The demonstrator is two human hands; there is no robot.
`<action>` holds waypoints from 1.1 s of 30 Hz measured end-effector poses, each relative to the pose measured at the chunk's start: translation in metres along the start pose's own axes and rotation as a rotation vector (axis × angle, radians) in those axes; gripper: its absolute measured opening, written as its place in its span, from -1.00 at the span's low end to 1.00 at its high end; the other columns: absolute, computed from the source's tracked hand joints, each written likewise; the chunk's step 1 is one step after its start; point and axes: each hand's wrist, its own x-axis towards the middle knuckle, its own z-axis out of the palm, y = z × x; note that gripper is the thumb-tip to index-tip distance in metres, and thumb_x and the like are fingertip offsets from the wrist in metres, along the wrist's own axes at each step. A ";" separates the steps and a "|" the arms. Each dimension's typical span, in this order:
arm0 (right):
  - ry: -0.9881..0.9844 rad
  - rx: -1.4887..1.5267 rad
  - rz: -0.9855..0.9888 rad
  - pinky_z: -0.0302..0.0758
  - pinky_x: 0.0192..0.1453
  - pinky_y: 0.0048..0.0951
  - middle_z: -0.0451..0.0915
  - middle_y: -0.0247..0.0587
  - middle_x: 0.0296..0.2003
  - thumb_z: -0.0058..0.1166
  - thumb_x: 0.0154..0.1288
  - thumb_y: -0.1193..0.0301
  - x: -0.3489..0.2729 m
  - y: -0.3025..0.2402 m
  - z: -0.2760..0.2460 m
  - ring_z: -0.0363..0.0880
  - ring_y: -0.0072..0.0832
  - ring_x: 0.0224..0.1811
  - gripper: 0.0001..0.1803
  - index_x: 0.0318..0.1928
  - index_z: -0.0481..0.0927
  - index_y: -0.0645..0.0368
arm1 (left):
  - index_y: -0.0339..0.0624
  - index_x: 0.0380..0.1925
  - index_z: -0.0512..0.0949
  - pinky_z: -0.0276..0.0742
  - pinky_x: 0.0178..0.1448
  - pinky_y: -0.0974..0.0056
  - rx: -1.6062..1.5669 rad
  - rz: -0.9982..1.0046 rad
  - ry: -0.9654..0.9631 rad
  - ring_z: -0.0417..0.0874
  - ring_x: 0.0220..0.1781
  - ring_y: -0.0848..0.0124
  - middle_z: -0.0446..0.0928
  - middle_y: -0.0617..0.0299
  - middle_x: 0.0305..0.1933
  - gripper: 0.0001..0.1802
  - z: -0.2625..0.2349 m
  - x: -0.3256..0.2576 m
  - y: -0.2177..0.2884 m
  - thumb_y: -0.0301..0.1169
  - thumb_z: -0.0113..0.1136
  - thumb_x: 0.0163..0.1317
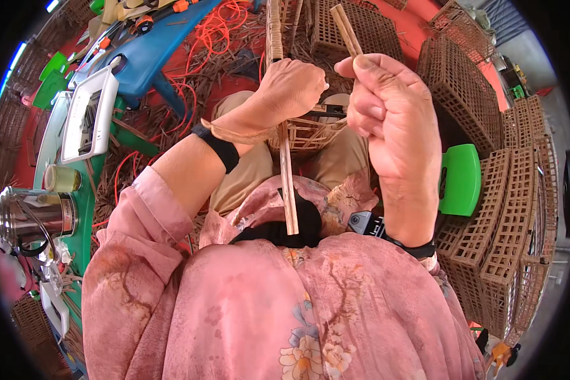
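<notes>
My right hand (396, 111) is raised and closed, with a short, flat strip of wood or cane (347, 30) pinched between thumb and forefinger, its free end slanting up and left. Beside it my left hand (294, 88) is closed, back upward; its fingers curl out of sight, hiding what they grip. Beyond this hand rises a post wrapped in cane (273, 35). From under the left wrist a straight wooden strip (287, 183) points towards my body, and a thin curved strip (237, 134) crosses by the wristband. A partly woven basket (307, 136) sits between my knees.
Stacked brown lattice baskets (462, 95) stand at the right, near a green plastic stool (460, 180). On the left, a green table (85, 221) bears a white tray (111, 120), a metal kettle (41, 212) and a jar (63, 178). Orange cord (218, 25) tangles among floor scraps by a blue stool (152, 54).
</notes>
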 end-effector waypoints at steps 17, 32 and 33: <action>-0.100 -0.068 0.029 0.08 -0.60 -0.65 0.25 -0.56 -0.65 0.04 0.43 0.38 0.067 0.020 -0.005 0.08 -0.76 -0.69 -0.78 -0.15 0.58 0.32 | -0.19 -0.48 0.57 0.37 -0.17 0.03 -0.083 -0.047 0.032 0.61 -0.38 -0.01 0.59 -0.05 -0.52 -0.81 0.004 -0.021 0.011 -0.36 0.03 0.20; -0.353 0.373 0.825 0.22 -0.53 -0.62 0.37 -0.58 -0.54 -0.08 0.52 0.40 0.175 0.056 -0.054 0.27 -0.77 -0.63 -0.82 0.00 0.42 0.25 | -0.22 -0.37 0.52 0.47 -0.25 -0.07 -0.181 -0.152 0.235 0.58 -0.36 -0.10 0.54 -0.07 -0.51 -0.91 -0.005 -0.027 0.019 -0.47 0.12 0.12; -0.420 0.353 0.814 0.24 -0.52 -0.61 0.37 -0.58 -0.54 -0.08 0.52 0.40 0.174 0.053 -0.051 0.29 -0.76 -0.61 -0.81 0.00 0.42 0.25 | -0.22 -0.37 0.52 0.47 -0.25 -0.07 -0.183 -0.152 0.225 0.58 -0.36 -0.10 0.54 -0.07 -0.51 -0.91 -0.004 -0.027 0.018 -0.47 0.12 0.12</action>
